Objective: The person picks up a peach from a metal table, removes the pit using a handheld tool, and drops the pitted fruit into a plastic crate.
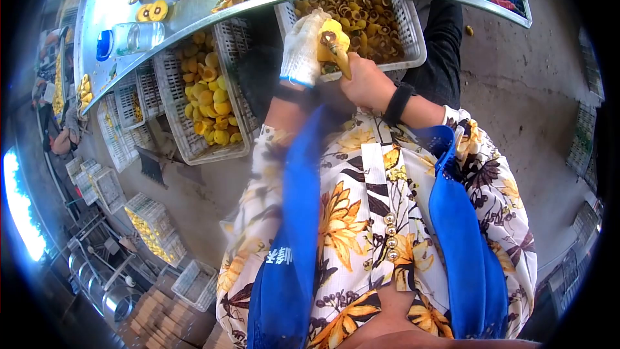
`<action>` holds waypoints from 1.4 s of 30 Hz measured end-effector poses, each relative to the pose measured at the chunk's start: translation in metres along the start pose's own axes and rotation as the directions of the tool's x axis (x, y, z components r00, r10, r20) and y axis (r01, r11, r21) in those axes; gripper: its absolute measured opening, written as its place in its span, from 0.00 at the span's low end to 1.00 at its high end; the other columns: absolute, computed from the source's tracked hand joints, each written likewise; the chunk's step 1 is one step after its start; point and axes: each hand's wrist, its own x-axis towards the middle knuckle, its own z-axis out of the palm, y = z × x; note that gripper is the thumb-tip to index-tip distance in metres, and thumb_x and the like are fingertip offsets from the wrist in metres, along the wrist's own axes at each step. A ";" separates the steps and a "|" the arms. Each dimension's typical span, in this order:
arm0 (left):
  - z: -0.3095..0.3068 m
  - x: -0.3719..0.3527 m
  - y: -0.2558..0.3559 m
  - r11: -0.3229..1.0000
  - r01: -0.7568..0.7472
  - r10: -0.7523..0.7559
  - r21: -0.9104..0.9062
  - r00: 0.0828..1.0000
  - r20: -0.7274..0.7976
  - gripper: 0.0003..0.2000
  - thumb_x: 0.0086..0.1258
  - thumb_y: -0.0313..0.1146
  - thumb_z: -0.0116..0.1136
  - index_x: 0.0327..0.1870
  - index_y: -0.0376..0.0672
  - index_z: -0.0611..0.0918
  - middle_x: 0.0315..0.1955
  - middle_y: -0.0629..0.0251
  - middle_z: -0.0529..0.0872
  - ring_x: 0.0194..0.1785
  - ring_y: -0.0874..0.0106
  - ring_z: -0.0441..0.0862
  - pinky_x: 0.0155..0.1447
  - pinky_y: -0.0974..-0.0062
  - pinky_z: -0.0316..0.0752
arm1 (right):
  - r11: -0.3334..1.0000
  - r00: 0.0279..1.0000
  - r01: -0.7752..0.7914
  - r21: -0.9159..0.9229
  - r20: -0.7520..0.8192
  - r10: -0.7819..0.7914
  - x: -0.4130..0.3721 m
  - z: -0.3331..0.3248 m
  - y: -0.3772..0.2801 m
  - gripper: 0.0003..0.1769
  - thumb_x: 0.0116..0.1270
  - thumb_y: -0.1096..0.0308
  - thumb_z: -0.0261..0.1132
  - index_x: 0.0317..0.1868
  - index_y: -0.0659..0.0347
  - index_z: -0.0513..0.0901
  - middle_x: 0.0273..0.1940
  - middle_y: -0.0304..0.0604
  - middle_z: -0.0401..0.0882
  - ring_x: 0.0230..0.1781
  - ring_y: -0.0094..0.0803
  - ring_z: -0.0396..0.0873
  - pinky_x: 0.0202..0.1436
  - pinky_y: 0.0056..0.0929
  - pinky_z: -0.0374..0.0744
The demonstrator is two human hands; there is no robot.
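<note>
Left fingers: the left hand (302,52), wearing one white knit glove, is curling closed around one yellow peach (334,31) and gripping it from the side.
Right fingers: the right hand (367,81), bare, is clenching tight on one wooden-handled tool (340,59), and the tool's tip is pressing into the peach at its brown pit.
Hard to make out: the tool's working end is sinking into the fruit, and the right fingertips are tucked out of sight.
Wrists: two dark bands are sitting just behind the hands, one on each wrist.
Just beyond the fingers: one white crate (413,33) of brownish pits and scraps is lying below the hands.
Left of the fingers: a second crate (213,154) is holding yellow peach halves.
Farther beyond: the metal table (110,6) is carrying loose peaches, cut off at the frame edge and uncountable, and one blue-capped bottle (132,37).
</note>
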 end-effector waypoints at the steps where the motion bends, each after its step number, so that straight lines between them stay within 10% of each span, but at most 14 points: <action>1: 0.003 -0.002 0.004 1.000 0.001 -0.001 0.006 1.000 -0.024 0.12 0.70 0.36 0.50 0.42 0.35 0.77 0.29 0.61 0.80 0.29 0.72 0.79 0.33 0.75 0.77 | 0.993 0.994 0.088 -0.074 -0.061 -0.093 0.004 0.009 0.015 0.09 0.58 0.73 0.54 0.38 0.70 0.71 0.24 0.52 0.78 0.18 0.37 0.78 0.20 0.32 0.75; 8: 0.005 -0.001 0.004 0.928 -0.002 -0.023 -0.373 0.998 -0.061 0.11 0.69 0.37 0.54 0.38 0.35 0.78 0.26 0.62 0.80 0.25 0.72 0.78 0.29 0.74 0.77 | 0.986 0.993 0.077 0.145 0.080 -0.089 0.001 -0.013 -0.012 0.09 0.59 0.73 0.54 0.39 0.67 0.71 0.22 0.45 0.75 0.14 0.30 0.73 0.16 0.29 0.72; 11: 0.015 -0.004 -0.006 0.961 -0.211 0.161 -0.180 0.953 -0.256 0.10 0.68 0.34 0.56 0.39 0.35 0.78 0.25 0.62 0.80 0.23 0.74 0.77 0.26 0.77 0.76 | 0.950 0.986 -0.075 0.304 0.163 0.026 0.000 -0.009 -0.017 0.07 0.59 0.72 0.53 0.37 0.65 0.70 0.20 0.40 0.72 0.13 0.26 0.70 0.14 0.26 0.70; 15: 0.009 -0.004 -0.015 0.936 -0.353 0.351 0.014 0.926 -0.139 0.09 0.67 0.32 0.57 0.42 0.36 0.79 0.33 0.62 0.82 0.31 0.76 0.77 0.31 0.80 0.74 | 0.788 0.889 -0.400 0.469 0.407 0.209 0.000 -0.010 -0.026 0.05 0.60 0.71 0.53 0.35 0.64 0.69 0.23 0.40 0.71 0.13 0.23 0.68 0.12 0.25 0.69; 18: 0.003 -0.003 0.000 0.985 -0.175 0.175 -0.011 0.984 0.040 0.10 0.70 0.35 0.53 0.41 0.36 0.80 0.30 0.62 0.83 0.29 0.74 0.79 0.33 0.78 0.75 | 0.776 0.877 -0.439 0.453 0.406 0.259 -0.007 -0.014 -0.037 0.05 0.61 0.72 0.53 0.35 0.63 0.69 0.23 0.40 0.70 0.13 0.23 0.67 0.12 0.24 0.69; 20: -0.004 0.003 0.006 0.990 0.137 -0.136 -0.016 0.989 0.065 0.15 0.72 0.42 0.50 0.41 0.37 0.80 0.31 0.63 0.82 0.31 0.72 0.80 0.36 0.78 0.75 | 0.781 0.869 -0.452 0.431 0.411 0.275 -0.002 0.000 -0.023 0.05 0.61 0.72 0.54 0.35 0.63 0.68 0.23 0.39 0.70 0.13 0.23 0.67 0.12 0.24 0.69; 29: -0.001 -0.013 -0.005 0.931 -0.349 0.344 -0.103 0.937 -0.064 0.19 0.70 0.46 0.52 0.48 0.38 0.75 0.35 0.60 0.82 0.35 0.73 0.80 0.37 0.77 0.76 | 0.844 0.941 -0.253 0.473 0.322 0.102 -0.004 -0.001 -0.020 0.04 0.63 0.70 0.54 0.35 0.60 0.68 0.20 0.37 0.68 0.09 0.21 0.63 0.10 0.22 0.66; 33: -0.009 -0.009 -0.002 0.933 -0.197 0.196 -0.302 0.980 -0.033 0.16 0.70 0.43 0.54 0.42 0.35 0.75 0.29 0.58 0.80 0.28 0.67 0.80 0.31 0.72 0.79 | 0.927 0.975 -0.150 0.343 0.208 0.081 -0.004 0.008 -0.021 0.04 0.63 0.70 0.55 0.34 0.59 0.68 0.19 0.35 0.67 0.08 0.20 0.63 0.10 0.21 0.65; 37: -0.008 -0.003 -0.001 0.929 -0.056 0.043 -0.367 0.998 -0.044 0.15 0.69 0.41 0.54 0.39 0.35 0.75 0.26 0.58 0.79 0.25 0.67 0.79 0.28 0.72 0.77 | 0.759 0.888 -0.395 0.518 0.426 0.171 -0.004 0.007 -0.026 0.05 0.63 0.70 0.56 0.36 0.58 0.68 0.20 0.33 0.66 0.10 0.18 0.60 0.11 0.20 0.62; 42: -0.020 0.005 -0.010 0.969 -0.248 0.248 0.005 0.969 0.002 0.19 0.72 0.48 0.47 0.43 0.38 0.77 0.30 0.57 0.83 0.29 0.67 0.81 0.33 0.76 0.77 | 0.449 0.819 -0.545 0.708 0.565 0.101 -0.007 -0.001 -0.032 0.06 0.62 0.71 0.57 0.37 0.56 0.67 0.22 0.31 0.65 0.12 0.17 0.57 0.14 0.20 0.59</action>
